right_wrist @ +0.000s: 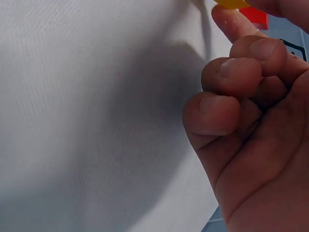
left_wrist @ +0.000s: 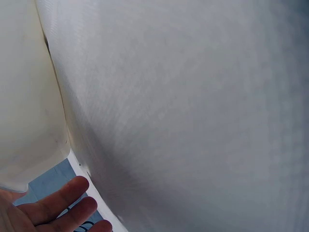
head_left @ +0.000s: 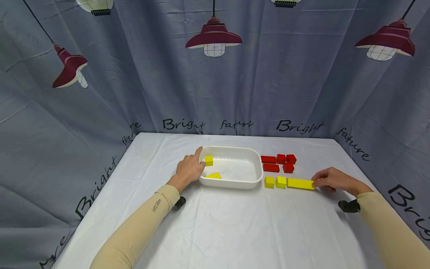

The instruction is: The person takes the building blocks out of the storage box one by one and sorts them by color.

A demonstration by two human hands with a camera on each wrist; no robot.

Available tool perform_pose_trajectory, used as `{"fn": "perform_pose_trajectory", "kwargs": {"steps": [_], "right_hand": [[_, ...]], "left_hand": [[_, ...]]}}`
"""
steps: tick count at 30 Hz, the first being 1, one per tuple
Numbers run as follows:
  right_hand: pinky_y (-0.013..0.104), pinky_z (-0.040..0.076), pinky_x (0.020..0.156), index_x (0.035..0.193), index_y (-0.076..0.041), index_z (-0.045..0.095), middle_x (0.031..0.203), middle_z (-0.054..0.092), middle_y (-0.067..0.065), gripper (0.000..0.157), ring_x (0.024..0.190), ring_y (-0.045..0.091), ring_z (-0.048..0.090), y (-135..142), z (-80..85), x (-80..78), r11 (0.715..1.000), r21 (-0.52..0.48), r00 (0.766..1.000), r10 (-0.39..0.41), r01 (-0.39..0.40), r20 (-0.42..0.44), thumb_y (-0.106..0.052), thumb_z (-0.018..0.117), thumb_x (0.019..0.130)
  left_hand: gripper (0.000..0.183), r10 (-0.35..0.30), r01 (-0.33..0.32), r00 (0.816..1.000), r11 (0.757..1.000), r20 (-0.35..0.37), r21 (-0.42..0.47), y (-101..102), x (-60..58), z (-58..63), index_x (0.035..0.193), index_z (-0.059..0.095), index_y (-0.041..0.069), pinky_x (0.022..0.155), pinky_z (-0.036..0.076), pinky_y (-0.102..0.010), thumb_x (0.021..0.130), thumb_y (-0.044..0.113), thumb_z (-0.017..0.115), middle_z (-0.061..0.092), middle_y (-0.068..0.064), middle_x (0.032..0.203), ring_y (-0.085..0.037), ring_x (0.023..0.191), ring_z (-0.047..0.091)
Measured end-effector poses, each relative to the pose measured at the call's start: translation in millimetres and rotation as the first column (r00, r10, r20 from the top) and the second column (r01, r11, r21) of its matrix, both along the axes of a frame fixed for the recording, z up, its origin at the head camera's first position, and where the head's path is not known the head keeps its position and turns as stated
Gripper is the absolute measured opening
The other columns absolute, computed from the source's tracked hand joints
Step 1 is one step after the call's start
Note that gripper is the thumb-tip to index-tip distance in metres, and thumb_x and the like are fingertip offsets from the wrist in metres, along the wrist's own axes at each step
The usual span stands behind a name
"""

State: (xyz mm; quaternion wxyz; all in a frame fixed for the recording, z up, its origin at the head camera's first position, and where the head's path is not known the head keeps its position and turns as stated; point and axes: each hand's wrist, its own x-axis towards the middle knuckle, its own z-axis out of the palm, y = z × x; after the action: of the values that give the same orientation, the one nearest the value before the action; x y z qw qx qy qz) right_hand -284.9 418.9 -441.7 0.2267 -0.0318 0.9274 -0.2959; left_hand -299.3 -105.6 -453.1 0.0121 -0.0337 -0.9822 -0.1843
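Note:
My left hand (head_left: pixel 190 168) is at the left end of a white plastic tray (head_left: pixel 235 184), thumb over the rim and index finger along the far left corner. In the left wrist view, its other fingers (left_wrist: pixel 72 193) are outside the tray wall. Inside the tray are a yellow cube (head_left: pixel 209 160) and a yellow triangular block (head_left: pixel 214 175). My right hand (head_left: pixel 337 180) pinches the right end of a long yellow block (head_left: pixel 300 184), in line with two yellow cubes (head_left: pixel 275 182). Its remaining fingers (right_wrist: pixel 224 113) are curled toward the palm in the right wrist view.
Two red bars (head_left: pixel 270 167) and several small red blocks (head_left: pixel 288 167) lie right of the tray, behind the yellow row. A white cloth (head_left: pixel 235 228) covers the table. Grey-blue curtains (head_left: pixel 235 89) printed with lamps and lettering hang behind and at both sides.

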Motion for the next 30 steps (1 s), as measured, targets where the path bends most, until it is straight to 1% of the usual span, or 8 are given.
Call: {"fn": "perform_pose_trajectory", "kwargs": {"steps": [6,15,24,30], "right_hand": [[0.026,0.037,0.051,0.125,-0.001,0.066,0.060,0.044,-0.002,0.047,0.052,0.016,0.043,-4,-3.7,-2.5,1.000,0.005,0.999,0.001,-0.001,-0.035,-0.029,0.071,0.089],[0.027,0.037,0.051,0.124,-0.004,0.067,0.066,0.045,0.000,0.044,0.054,0.017,0.043,-12,2.4,-2.1,1.000,0.026,0.996,0.010,-0.008,-0.087,-0.028,0.072,0.088],[0.027,0.036,0.053,0.121,-0.003,0.068,0.063,0.043,0.000,0.040,0.055,0.017,0.043,-27,15.6,-4.8,0.999,0.029,0.989,0.045,-0.041,-0.140,-0.028,0.070,0.090],[0.028,0.038,0.055,0.122,-0.003,0.068,0.074,0.050,0.005,0.041,0.063,0.019,0.046,-44,26.6,-7.6,0.998,0.038,0.983,0.063,-0.057,-0.172,-0.028,0.072,0.090]], "left_hand": [[0.067,0.000,0.000,1.000,1.000,-0.002,-0.003,0,-0.5,-0.3,0.161,0.023,0.024,0.093,0.052,-0.050,0.099,0.035,0.042,0.062,-0.017,0.135,-0.033,0.120,0.059],[0.066,0.000,0.000,1.000,1.000,0.001,-0.004,0,-1.2,-0.9,0.161,0.023,0.024,0.093,0.052,-0.050,0.099,0.035,0.043,0.061,-0.016,0.137,-0.033,0.121,0.059],[0.067,0.003,-0.003,1.000,1.000,0.002,-0.003,-1,-0.4,-1.3,0.161,0.023,0.024,0.094,0.051,-0.050,0.098,0.035,0.043,0.062,-0.016,0.136,-0.032,0.120,0.059],[0.067,-0.001,0.001,1.000,1.000,0.008,-0.002,0,-0.1,0.8,0.161,0.022,0.025,0.093,0.052,-0.050,0.098,0.036,0.042,0.061,-0.016,0.136,-0.032,0.121,0.059]]}}
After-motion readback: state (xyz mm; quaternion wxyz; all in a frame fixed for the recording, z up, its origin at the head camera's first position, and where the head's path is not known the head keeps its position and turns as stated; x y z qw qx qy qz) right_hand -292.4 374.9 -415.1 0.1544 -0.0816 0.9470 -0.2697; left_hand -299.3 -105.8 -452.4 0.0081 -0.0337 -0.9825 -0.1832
